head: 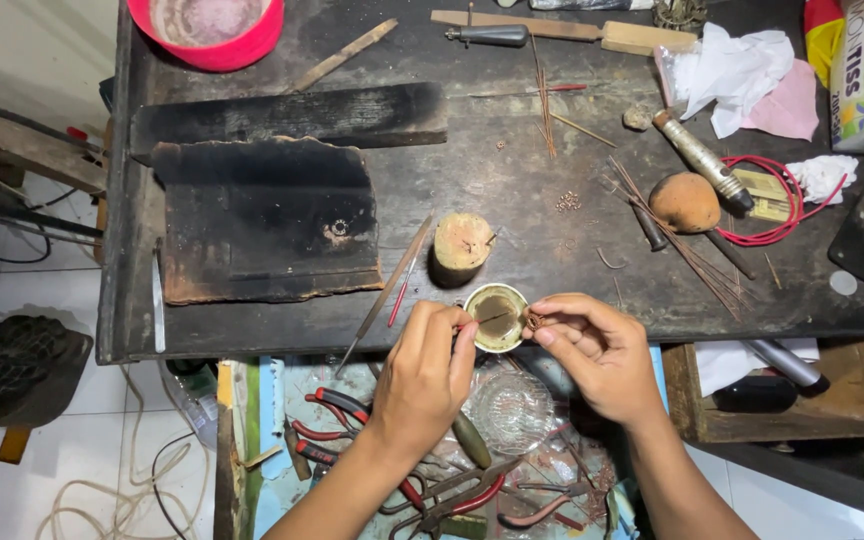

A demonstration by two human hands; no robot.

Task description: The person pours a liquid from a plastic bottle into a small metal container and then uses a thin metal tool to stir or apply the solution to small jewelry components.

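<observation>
At the near edge of the dark counter (512,180), the left hand (422,375) pinches a thin stick (487,320) whose tip reaches over a small round cup (497,317) sitting right at the rim. The right hand (592,350) is closed narrowly, fingertips gripping a small coppery piece (533,321) just beside the cup. A wooden stump (462,243) stands just behind the cup, with a long file (387,290) lying to its left. A charred block (262,220) fills the left part. Open surface lies between the stump and a bundle of thin rods (682,240) to the right. Pliers (352,410) lie in a tray below the edge.
</observation>
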